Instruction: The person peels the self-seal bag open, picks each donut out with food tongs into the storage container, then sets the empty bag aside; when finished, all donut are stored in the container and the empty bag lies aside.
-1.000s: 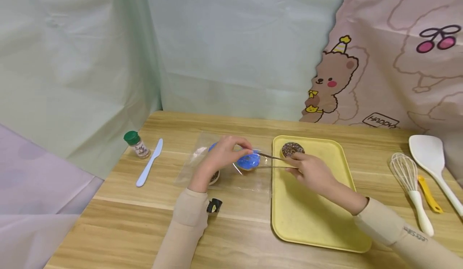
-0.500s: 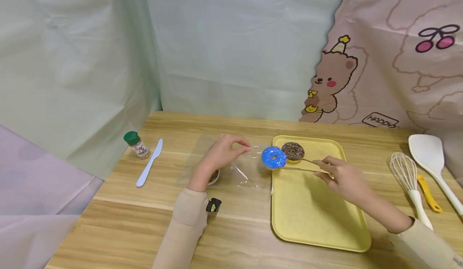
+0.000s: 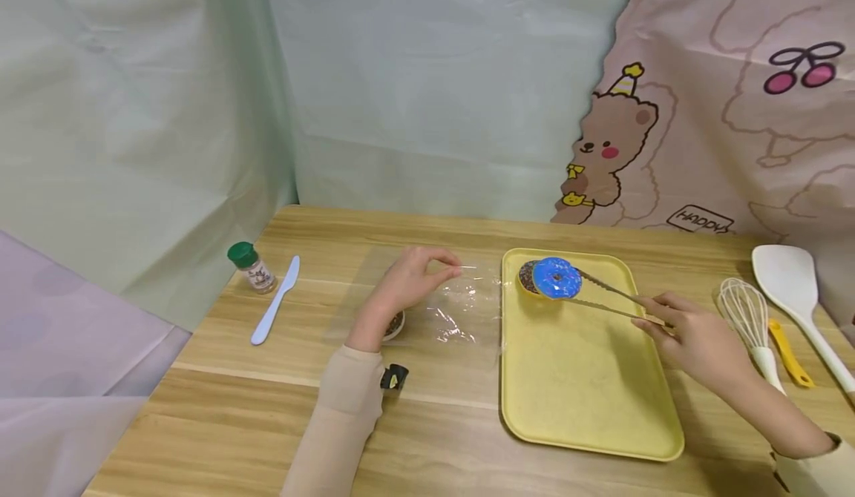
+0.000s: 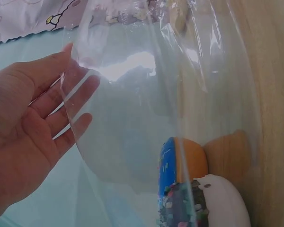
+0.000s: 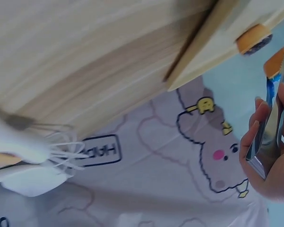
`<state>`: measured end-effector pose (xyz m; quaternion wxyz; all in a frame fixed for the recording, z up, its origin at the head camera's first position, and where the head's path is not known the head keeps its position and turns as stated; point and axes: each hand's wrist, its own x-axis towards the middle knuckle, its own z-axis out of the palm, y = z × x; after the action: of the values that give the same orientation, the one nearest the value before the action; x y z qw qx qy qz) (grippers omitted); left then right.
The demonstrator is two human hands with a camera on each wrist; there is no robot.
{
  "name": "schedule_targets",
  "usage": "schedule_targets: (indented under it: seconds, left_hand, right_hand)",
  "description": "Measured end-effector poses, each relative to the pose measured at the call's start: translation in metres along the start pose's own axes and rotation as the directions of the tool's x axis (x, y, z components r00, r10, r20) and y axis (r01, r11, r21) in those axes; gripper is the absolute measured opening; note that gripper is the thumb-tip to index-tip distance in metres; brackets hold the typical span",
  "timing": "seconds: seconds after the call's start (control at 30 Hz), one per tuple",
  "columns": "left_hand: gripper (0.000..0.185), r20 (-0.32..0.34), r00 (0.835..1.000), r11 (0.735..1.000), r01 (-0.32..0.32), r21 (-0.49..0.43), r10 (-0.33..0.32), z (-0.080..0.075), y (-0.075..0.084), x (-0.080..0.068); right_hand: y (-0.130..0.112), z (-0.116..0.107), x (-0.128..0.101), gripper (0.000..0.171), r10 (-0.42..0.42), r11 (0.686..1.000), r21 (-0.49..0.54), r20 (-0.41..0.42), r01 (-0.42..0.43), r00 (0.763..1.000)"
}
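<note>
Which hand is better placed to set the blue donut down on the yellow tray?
Right. The right hand holds the tongs gripping the blue donut over the yellow tray; the left hand pinches the plastic bag.

Donut [image 3: 557, 278] over tray [image 3: 588, 378], bag [image 3: 461, 311] left

Bright, even, diffuse lighting with faint shadows; glare on the plastic bag [image 3: 461, 311]. Head view sharp, bowed at edges; wrist views soft, the whisk [image 5: 42, 149] blurred.
</note>
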<state>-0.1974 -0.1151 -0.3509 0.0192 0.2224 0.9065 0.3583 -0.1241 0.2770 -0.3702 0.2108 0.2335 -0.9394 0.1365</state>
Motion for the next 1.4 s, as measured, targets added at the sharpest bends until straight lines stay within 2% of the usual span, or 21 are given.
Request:
schedule_targets:
  seconds: [0.13, 0.27, 0.53, 0.63, 0.77, 0.9, 1.13, 1.27, 1.4]
  left_hand:
    - [0.025, -0.009, 1.000, 1.000, 0.011, 0.004, -0.011, 0.000, -0.001, 0.001]
    - [0.025, -0.013, 1.000, 1.000, 0.018, 0.016, -0.017, 0.000, -0.001, 0.001]
    - [0.025, -0.003, 1.000, 1.000, 0.029, 0.000, -0.029, -0.001, 0.000, -0.001]
    - [0.026, 0.000, 0.999, 0.999, 0.037, -0.010, -0.037, -0.002, 0.001, -0.001]
    - [0.027, 0.000, 0.999, 0.999, 0.036, -0.010, -0.036, -0.002, 0.000, 0.000]
    - [0.026, -0.005, 1.000, 0.999, 0.030, -0.011, -0.030, -0.002, -0.001, 0.000]
    - [0.023, -0.014, 1.000, 1.000, 0.016, -0.018, -0.016, -0.003, 0.000, -0.001]
    - [0.023, -0.020, 1.000, 1.000, 0.007, -0.019, -0.007, -0.003, 0.000, -0.001]
    - [0.022, -0.019, 1.000, 1.000, 0.006, -0.015, -0.006, -0.004, 0.001, -0.002]
  right_hand:
    - [0.012, -0.005, -0.011, 0.037, 0.094, 0.995, -0.045, 0.036, -0.092, 0.995]
    - [0.023, -0.007, -0.020, 0.038, 0.183, 0.981, -0.073, 0.082, -0.177, 0.980]
    - [0.040, -0.003, -0.026, 0.041, 0.270, 0.962, -0.096, 0.173, -0.257, 0.947]
    - [0.044, -0.001, -0.026, 0.043, 0.281, 0.959, -0.093, 0.188, -0.268, 0.941]
    - [0.048, 0.003, -0.026, 0.043, 0.253, 0.968, -0.050, 0.172, -0.248, 0.952]
    - [0.050, 0.005, -0.026, 0.046, 0.242, 0.969, -0.002, 0.184, -0.245, 0.953]
    - [0.054, 0.001, -0.030, 0.052, 0.261, 0.959, 0.048, 0.230, -0.279, 0.937]
    - [0.055, -0.003, -0.033, 0.053, 0.291, 0.946, 0.077, 0.225, -0.315, 0.930]
    - [0.051, -0.006, -0.033, 0.050, 0.268, 0.954, 0.090, 0.169, -0.286, 0.948]
